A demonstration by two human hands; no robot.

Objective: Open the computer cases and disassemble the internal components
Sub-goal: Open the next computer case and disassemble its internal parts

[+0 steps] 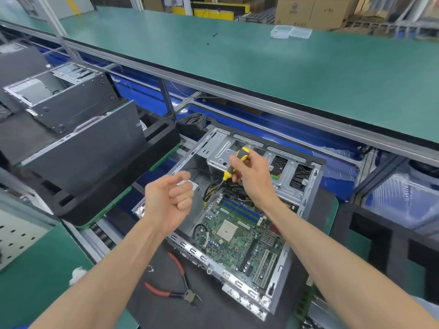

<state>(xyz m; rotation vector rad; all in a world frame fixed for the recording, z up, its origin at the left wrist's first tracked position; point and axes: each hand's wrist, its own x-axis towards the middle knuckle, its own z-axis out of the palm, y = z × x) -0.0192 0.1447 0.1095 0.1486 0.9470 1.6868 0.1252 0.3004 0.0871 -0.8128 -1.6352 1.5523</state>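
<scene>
While both hands hover over the opened computer case (280,302), the right one works a screwdriver inside it.

At far left, closed dark cases (83,148) stand in a black foam tray (78,210), its near edge close to the open case's left wall. Red-handled pliers (175,284) lie on the dark mat (213,314) just in front of the case's ported rear edge. The left hand (169,205) is curled into a loose fist holding nothing, raised above the case's left side. The green motherboard (240,238) lies flat in the case. The right hand (253,178) grips a yellow-and-black screwdriver (235,163), tip down near the yellow cable bundle (210,192) beside the silver drive cage (261,162). Behind, the green table (261,67) lies mostly bare.
</scene>
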